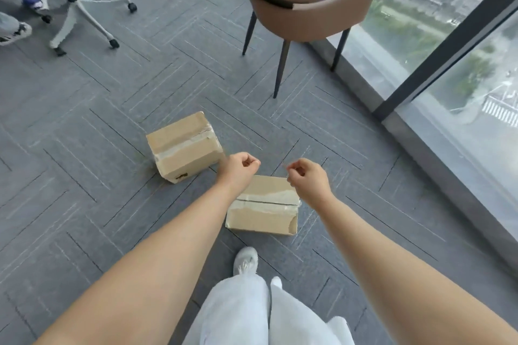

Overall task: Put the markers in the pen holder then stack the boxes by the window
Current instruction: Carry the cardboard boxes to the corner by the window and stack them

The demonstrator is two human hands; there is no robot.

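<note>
Left hand and right hand are both stretched forward over the floor, close together but not touching. The fingers of the left are clenched into a loose fist, nothing in them. The right fingers are curled in too, thumb against forefinger, gripping nothing visible.

Near box is cardboard, taped along its top seam. It sits on the floor directly below and behind both sets of fingers, and the wrists cover its far corners. Cannot tell if either hand touches it.

Far box, also taped, lies on the floor just left of the left fingers. It is turned at an angle, and the left knuckles overlap its right corner. The two boxes sit apart, side by side, not stacked.

Ahead of the fingers stands a brown chair on dark legs. The window and its dark frame run along the right of the right fingers. An office chair base on wheels is far left, well apart. Behind the fingers are a white shoe and pale trousers.
</note>
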